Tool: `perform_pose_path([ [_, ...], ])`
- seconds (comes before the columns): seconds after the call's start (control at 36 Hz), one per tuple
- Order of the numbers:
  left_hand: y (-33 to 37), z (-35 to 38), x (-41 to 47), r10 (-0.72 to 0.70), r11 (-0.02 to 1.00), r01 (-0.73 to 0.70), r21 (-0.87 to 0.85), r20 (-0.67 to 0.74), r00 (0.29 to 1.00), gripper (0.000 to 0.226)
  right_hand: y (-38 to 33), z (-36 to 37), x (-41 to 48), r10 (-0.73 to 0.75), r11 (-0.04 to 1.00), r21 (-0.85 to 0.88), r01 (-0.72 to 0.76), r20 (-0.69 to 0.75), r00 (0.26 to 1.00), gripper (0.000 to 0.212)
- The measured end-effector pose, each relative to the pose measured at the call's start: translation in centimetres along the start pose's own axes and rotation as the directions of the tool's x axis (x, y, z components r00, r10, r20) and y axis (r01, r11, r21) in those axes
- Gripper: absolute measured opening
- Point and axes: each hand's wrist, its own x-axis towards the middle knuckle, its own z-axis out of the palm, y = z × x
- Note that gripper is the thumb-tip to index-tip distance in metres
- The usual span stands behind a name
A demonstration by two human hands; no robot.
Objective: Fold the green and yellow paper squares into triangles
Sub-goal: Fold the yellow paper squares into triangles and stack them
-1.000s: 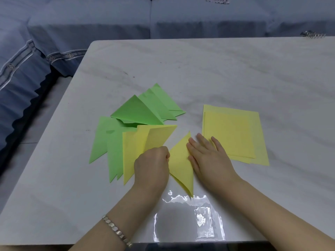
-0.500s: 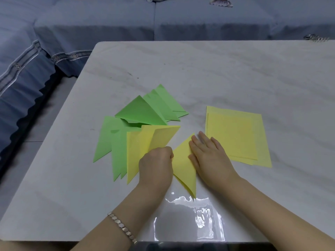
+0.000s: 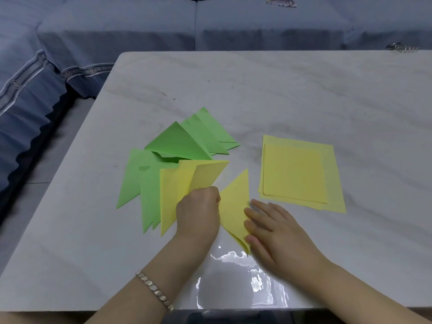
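A white marble table [image 3: 304,90] fills the view; near its 6 o'clock edge lies a folded yellow triangle [image 3: 233,206], flat on the stone, one tip pointing to 12 o'clock and another to 5 o'clock; both hands touch it.

The left hand [image 3: 198,213] sits at the triangle's 9 o'clock corner; its fingers are curled under into a fist, knuckles up, the fist's edge against the paper; the fingertips are hidden, so whether they pinch the sheet cannot be told; a silver bracelet [image 3: 154,289] circles the wrist.

The right hand [image 3: 275,232] lies at the triangle's 3 o'clock side, slightly blurred; its fingers [image 3: 254,215] are straight and spread, flat on the paper's right edge, gripping nothing.

At 9 o'clock from the left hand, partly under it, lie more folded yellow triangles [image 3: 173,188], overlapping, the top one lifting a little along its fold; at 10 to 12 o'clock from them fans a pile of green triangles [image 3: 180,143], some tucked under the yellow ones, one raised like a tent.

At 2 o'clock from the right hand, just beside its fingertips but apart, rests a stack of unfolded yellow squares [image 3: 299,171], the sheets slightly askew.

Beyond the table's 12 o'clock edge and along its 9 o'clock side runs a blue sofa [image 3: 140,19]; light glares on the stone between the forearms.
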Motion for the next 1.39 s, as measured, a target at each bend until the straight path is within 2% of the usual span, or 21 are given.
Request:
perform_pose_path([
  [0.14, 0.0, 0.1, 0.0, 0.003, 1.000, -0.003, 0.004, -0.010, 1.000, 0.026, -0.4, 0.2, -2.6, -0.096, 0.994, 0.054, 0.097, -0.022, 0.995, 0.033],
  [0.44, -0.2, -0.6, 0.0, 0.055, 0.998, -0.055, 0.010, -0.046, 0.997, 0.025, 1.1, -0.8, -3.3, -0.174, 0.949, 0.256, 0.186, -0.071, 0.982, 0.027],
  [0.5, -0.3, -1.6, 0.4, 0.083, 0.996, -0.080, 0.034, -0.103, 0.991, 0.022, 2.0, -1.4, -2.5, -0.082, 0.944, 0.310, 0.112, -0.108, 0.991, 0.033],
  [0.58, -1.0, -3.5, 1.1, 0.138, 0.988, -0.118, 0.102, -0.222, 0.965, 0.015, 3.9, -2.1, -1.2, 0.136, 0.952, 0.293, -0.091, -0.136, 0.981, 0.039],
  [0.64, -1.8, -4.4, 1.8, 0.199, 0.974, -0.158, 0.162, -0.279, 0.940, 0.008, 5.4, -2.5, -0.3, 0.277, 0.938, 0.250, -0.242, -0.116, 0.954, 0.036],
  [0.69, -3.1, -4.8, 2.7, 0.225, 0.964, -0.162, 0.209, -0.325, 0.919, 0.017, 6.6, -2.9, 0.7, 0.378, 0.907, 0.217, -0.361, -0.042, 0.925, 0.044],
  [0.78, -4.1, -5.2, 3.1, 0.268, 0.953, -0.182, 0.241, -0.402, 0.875, 0.031, 7.5, -3.1, 1.9, 0.411, 0.897, 0.125, -0.424, 0.117, 0.904, 0.069],
  [0.86, -3.8, -5.0, 2.6, 0.317, 0.948, -0.247, 0.201, -0.513, 0.798, 0.034, 8.0, -2.7, 2.5, 0.428, 0.895, 0.046, -0.444, 0.193, 0.883, 0.072],
  [0.94, -2.5, -4.1, 1.4, 0.384, 0.917, -0.378, 0.129, -0.537, 0.751, 0.027, 8.3, -2.3, 2.8, 0.379, 0.925, -0.064, -0.374, 0.173, 0.909, 0.062],
  [1.06, -0.8, -2.7, -0.3, 0.440, 0.845, -0.531, -0.064, -0.479, 0.759, 0.025, 8.5, -2.0, 2.7, 0.203, 0.961, -0.200, -0.192, 0.035, 0.979, 0.033],
  [1.17, 0.6, -1.2, -1.8, 0.459, 0.830, -0.527, -0.184, -0.313, 0.832, 0.030, 8.3, -2.5, 2.4, 0.104, 0.968, -0.233, -0.090, 0.046, 0.994, 0.045],
  [1.22, 0.7, -0.4, -1.9, 0.468, 0.844, -0.516, -0.149, -0.266, 0.843, 0.031, 8.2, -2.6, 2.3, 0.085, 0.971, -0.228, -0.066, 0.074, 0.994, 0.049],
  [1.31, 0.9, 0.2, -1.9, 0.502, 0.844, -0.535, -0.038, -0.295, 0.813, 0.029, 7.6, -2.6, 1.8, 0.086, 0.972, -0.228, -0.062, 0.097, 0.992, 0.039],
  [1.39, 1.5, 0.2, -2.5, 0.543, 0.797, -0.603, -0.026, -0.406, 0.735, 0.022, 6.8, -2.8, 1.6, 0.135, 0.971, -0.221, -0.096, 0.169, 0.976, 0.051],
])
